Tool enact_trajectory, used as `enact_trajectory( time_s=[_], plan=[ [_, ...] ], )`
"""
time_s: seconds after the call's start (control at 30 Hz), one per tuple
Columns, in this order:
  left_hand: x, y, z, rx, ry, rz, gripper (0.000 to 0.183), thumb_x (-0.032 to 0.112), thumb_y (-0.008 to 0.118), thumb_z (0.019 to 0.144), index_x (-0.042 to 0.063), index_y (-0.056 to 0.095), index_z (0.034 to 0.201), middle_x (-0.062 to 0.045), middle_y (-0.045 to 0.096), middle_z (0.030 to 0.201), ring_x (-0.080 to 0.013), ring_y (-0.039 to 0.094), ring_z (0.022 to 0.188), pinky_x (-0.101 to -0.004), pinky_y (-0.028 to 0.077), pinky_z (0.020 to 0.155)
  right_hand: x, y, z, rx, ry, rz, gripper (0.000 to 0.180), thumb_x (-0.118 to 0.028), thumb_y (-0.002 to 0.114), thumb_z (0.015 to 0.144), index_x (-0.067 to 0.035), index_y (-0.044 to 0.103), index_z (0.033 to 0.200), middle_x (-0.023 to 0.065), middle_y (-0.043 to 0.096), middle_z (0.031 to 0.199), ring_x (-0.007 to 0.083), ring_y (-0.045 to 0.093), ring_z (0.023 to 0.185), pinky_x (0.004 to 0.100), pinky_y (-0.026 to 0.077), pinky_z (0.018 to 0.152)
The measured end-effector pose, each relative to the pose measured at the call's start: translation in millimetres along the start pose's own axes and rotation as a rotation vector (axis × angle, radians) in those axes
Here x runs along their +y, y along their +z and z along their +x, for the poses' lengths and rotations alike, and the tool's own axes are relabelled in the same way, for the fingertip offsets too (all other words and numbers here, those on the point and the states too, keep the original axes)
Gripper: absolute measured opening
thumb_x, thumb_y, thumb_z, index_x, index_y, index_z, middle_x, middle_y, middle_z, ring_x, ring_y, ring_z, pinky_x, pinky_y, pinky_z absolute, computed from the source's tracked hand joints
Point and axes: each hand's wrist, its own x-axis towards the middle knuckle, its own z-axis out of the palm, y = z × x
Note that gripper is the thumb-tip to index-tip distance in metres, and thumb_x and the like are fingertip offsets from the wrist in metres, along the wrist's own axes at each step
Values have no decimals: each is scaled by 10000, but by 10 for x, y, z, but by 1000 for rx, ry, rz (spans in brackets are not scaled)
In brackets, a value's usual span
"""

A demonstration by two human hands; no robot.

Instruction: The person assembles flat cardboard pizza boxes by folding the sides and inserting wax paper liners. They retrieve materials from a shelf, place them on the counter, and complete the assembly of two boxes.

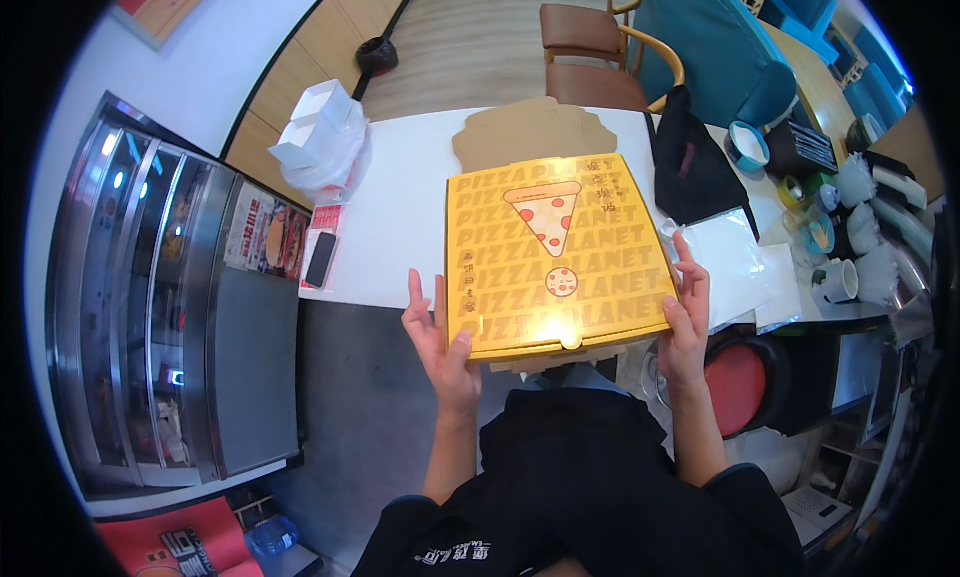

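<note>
A yellow cardboard pizza box [502,277], its lid closed and printed with a pizza slice, is held between my two hands. My left hand [442,344] grips its near left corner, thumb on the lid edge and fingers spread along the side. At the near right corner, my right hand [686,322] has its thumb on top and its fingers against the side. Behind the box, flat brown cardboard [536,130] lies on the white table [397,172]. More brown cardboard edges show just below the box's front.
White boxes in a plastic bag [319,141] and a phone [321,260] are on the table's left. To the right lie a black cloth [694,164], clear plastic packets [724,254] and several cups [834,280]. A red-seated stool [735,389] stands below; a glass-fronted cabinet [142,299] is left.
</note>
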Motion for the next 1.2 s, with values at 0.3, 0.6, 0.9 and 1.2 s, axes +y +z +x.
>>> enact_trajectory(
  time_s=[0.3,0.6,0.9,1.2],
  plan=[
    [-122,-707,-125,-11,-758,-308,606,183,595,826,-57,337,1319,-224,486,1269,-345,501,1160,-490,405,987,-53,-12,173,-315,-56,-647,554,-257,425,918,-71,217,1397,170,114,1506,326,183,1377,444,229,1082],
    [-277,-2588,245,376,-676,-320,522,210,615,796,-7,435,1236,-218,522,1208,-392,547,1057,-499,441,917,-183,-68,77,-135,78,-568,439,-121,508,880,-39,418,1302,141,418,1367,271,419,1253,360,400,948],
    [-542,-3441,596,660,-591,-204,785,461,643,791,118,250,1378,-206,314,1382,-392,359,1239,-533,301,1025,-327,86,-140,-172,99,-528,392,-64,486,851,-10,448,1238,163,482,1290,282,501,1163,354,415,926],
    [-1100,-2974,644,986,-445,46,731,345,593,841,96,211,1412,-247,220,1402,-394,286,1282,-514,230,1068,-1369,535,-360,-330,-1010,-503,198,-67,572,800,-81,506,987,173,550,1098,337,571,918,420,479,730]
  ],
)
